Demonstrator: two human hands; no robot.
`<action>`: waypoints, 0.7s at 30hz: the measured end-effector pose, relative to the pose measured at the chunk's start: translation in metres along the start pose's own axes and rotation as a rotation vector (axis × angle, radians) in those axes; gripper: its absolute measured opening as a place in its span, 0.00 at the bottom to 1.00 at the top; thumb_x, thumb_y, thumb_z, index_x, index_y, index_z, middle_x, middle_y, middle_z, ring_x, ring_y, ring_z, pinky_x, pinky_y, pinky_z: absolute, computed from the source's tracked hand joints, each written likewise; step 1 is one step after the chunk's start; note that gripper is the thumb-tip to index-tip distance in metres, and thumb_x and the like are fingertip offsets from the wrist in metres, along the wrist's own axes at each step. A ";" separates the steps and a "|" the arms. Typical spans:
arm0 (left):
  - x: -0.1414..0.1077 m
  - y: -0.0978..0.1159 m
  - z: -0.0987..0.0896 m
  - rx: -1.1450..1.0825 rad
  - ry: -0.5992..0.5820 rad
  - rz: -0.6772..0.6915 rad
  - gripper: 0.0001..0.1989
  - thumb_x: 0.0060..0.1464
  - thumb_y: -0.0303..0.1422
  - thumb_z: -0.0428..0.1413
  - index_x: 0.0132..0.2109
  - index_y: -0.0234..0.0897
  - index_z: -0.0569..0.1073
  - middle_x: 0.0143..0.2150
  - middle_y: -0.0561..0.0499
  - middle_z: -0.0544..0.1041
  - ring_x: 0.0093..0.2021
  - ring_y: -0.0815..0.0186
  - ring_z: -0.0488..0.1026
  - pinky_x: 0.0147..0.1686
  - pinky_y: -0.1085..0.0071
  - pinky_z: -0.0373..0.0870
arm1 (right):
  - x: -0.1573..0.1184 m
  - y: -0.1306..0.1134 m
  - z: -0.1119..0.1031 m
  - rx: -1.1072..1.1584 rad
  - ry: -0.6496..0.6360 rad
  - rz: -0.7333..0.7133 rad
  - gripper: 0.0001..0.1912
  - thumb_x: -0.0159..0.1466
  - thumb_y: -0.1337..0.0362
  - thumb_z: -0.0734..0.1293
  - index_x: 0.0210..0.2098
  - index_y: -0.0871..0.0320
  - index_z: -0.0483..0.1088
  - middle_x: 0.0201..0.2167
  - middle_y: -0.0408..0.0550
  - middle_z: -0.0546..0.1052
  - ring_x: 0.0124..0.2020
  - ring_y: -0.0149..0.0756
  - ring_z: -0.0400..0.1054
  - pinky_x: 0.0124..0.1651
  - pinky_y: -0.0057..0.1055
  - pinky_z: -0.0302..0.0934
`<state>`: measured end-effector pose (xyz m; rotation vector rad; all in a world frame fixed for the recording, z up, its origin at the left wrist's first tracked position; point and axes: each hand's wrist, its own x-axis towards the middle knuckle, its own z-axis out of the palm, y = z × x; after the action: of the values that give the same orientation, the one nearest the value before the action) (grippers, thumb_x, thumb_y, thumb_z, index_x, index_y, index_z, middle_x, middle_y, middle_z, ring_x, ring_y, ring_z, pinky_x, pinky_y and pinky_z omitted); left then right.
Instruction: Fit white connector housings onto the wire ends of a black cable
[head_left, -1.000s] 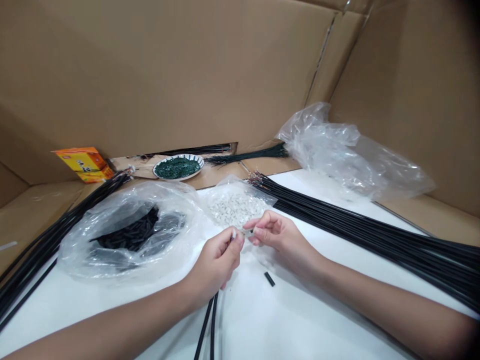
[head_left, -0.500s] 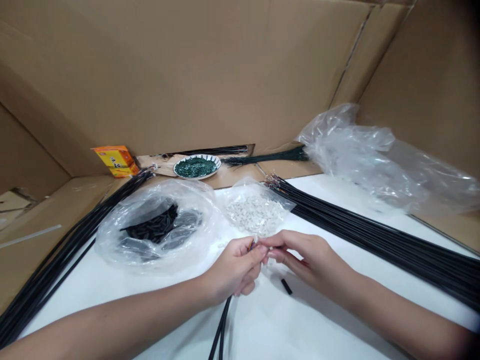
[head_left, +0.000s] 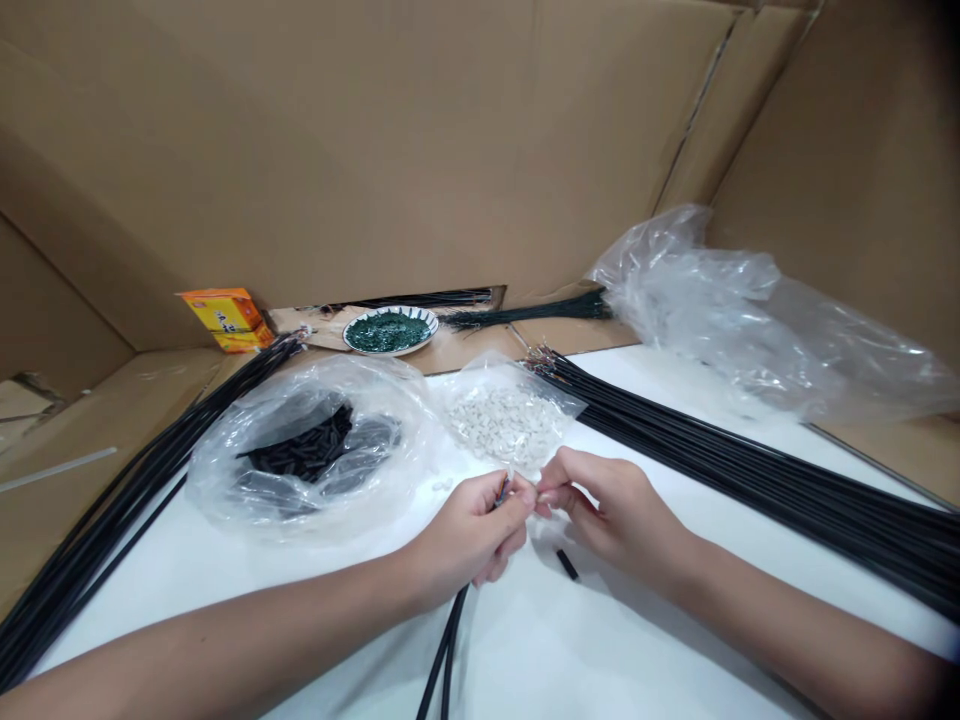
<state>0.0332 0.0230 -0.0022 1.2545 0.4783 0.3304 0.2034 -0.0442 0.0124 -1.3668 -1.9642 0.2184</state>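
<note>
My left hand (head_left: 484, 520) is closed around the end of a black cable (head_left: 448, 655), whose two dark strands hang below it toward the front edge. Thin coloured wires show between its thumb and forefinger. Fingertips of my right hand (head_left: 600, 500) pinch together right against the left fingertips; what they hold is too small to make out. On the white surface just under my right hand lies a short black tube (head_left: 567, 565). Beyond my hands is a clear bag of small white pieces (head_left: 510, 420).
At the left, an open plastic bag (head_left: 225, 480) holds short black tubes (head_left: 304, 450). Black cable bundles lie at left (head_left: 142, 455) and right (head_left: 750, 470). Farther back are a plate (head_left: 433, 325) of green bits, an orange-yellow packet (head_left: 229, 320), green wires (head_left: 532, 310) and crumpled plastic (head_left: 720, 300).
My right hand's fingers have curled more, and its fingertips have shifted slightly at the wire ends. My left hand keeps its grip on the cable. The view has shifted a little.
</note>
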 end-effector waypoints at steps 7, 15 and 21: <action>0.001 0.000 0.000 0.071 0.096 0.059 0.20 0.53 0.47 0.53 0.38 0.32 0.65 0.29 0.53 0.73 0.11 0.82 0.55 0.11 0.82 0.52 | -0.001 0.001 -0.002 -0.203 0.024 -0.208 0.08 0.55 0.78 0.55 0.28 0.61 0.61 0.21 0.42 0.66 0.24 0.21 0.57 0.28 0.17 0.50; -0.007 0.004 0.001 0.544 0.216 0.302 0.13 0.58 0.40 0.50 0.39 0.34 0.72 0.31 0.53 0.76 0.22 0.80 0.59 0.24 0.82 0.56 | -0.003 0.000 -0.001 -0.133 0.036 -0.128 0.05 0.58 0.76 0.57 0.28 0.62 0.60 0.22 0.42 0.66 0.24 0.20 0.56 0.28 0.18 0.50; -0.008 0.005 0.000 0.686 0.237 0.376 0.13 0.59 0.39 0.49 0.35 0.35 0.73 0.28 0.56 0.73 0.24 0.80 0.59 0.26 0.83 0.55 | -0.001 -0.010 -0.001 0.396 -0.087 0.386 0.12 0.63 0.59 0.62 0.29 0.62 0.61 0.24 0.43 0.68 0.24 0.22 0.62 0.27 0.19 0.55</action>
<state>0.0266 0.0211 0.0041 1.9944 0.5817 0.6736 0.1964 -0.0493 0.0178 -1.4680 -1.5939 0.8136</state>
